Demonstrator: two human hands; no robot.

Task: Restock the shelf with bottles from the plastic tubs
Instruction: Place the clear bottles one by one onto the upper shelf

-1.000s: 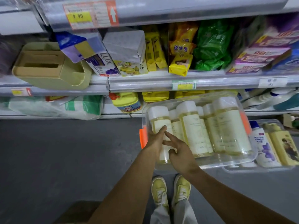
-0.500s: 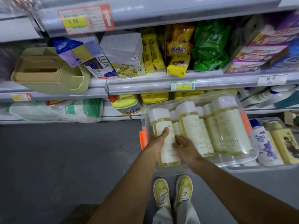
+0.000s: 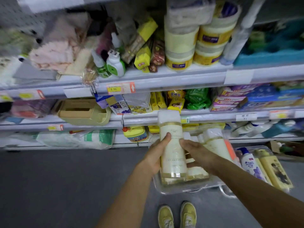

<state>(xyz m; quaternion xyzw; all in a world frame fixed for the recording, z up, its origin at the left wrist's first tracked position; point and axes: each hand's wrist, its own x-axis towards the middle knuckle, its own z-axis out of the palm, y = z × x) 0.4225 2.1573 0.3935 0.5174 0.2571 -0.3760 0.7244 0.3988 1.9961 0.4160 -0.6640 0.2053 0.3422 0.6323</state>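
Standing upright between two hands, a pale cream bottle (image 3: 171,145) with a white cap and a gold band below the cap is held above the near end of a clear plastic tub (image 3: 189,186). The left hand (image 3: 155,155) grips its left side, thumb curled onto the front label and the other fingers hidden behind it. The right hand (image 3: 199,153) touches its right side, fingers bent toward the label; how tightly it holds cannot be told. The base of the bottle sits at or just over the row of matching bottles (image 3: 213,142) left lying in the tub, their white caps pointing toward the shelves; blur hides whether it touches them.

Just to the right lies a second clear tub (image 3: 253,148) holding a white bottle with a blue cap (image 3: 250,163) and a flat yellow bottle (image 3: 274,170) side by side.

Behind the tubs runs a shelf unit (image 3: 164,118) with price tags along its rails. On the level just behind the bottle's cap are yellow soap packs (image 3: 176,103), green packets (image 3: 197,98), a boxed soap marked LUX (image 3: 120,106) and a beige plastic holder (image 3: 82,111). The level above carries stacked yellow-and-white tubs (image 3: 194,46), a green-and-white bottle (image 3: 115,64) and pink cloths (image 3: 54,55), all blurred. Below, on the grey floor (image 3: 57,186), two yellow shoes (image 3: 177,216) point toward the shelves.
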